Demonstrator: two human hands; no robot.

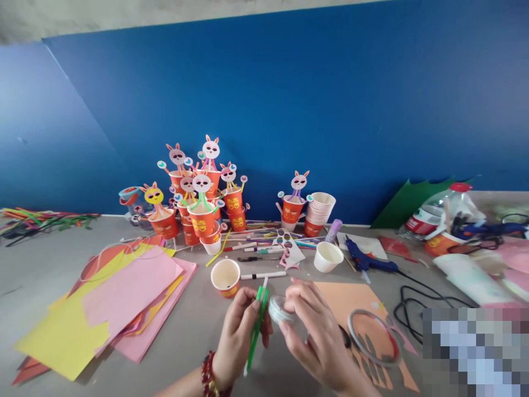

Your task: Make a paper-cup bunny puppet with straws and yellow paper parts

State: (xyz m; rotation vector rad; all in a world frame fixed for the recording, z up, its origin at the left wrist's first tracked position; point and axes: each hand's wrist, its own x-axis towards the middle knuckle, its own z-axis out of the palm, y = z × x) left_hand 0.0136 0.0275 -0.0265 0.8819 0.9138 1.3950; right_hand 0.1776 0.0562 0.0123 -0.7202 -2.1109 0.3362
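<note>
My left hand (243,325) grips a bundle of thin green straws (257,331) between thumb and fingers, and a white end sticks out at the top. Close beside it, my right hand (312,331) has its fingers curled around a small whitish, see-through roll of tape (281,310). The roll is partly covered by the fingers and sits just right of the straws. A red paper cup (225,275) stands open-mouthed beyond my left hand. Past my hands lies a white marker (263,275).
Rabbit-faced red cups (202,218) stand stacked behind, near a stack of cups (320,212). Coloured paper (136,292) spreads at left. A blue glue gun (370,259) with its cord, scissors (367,353), a larger tape ring (351,325) and a bottle (425,218) are at right.
</note>
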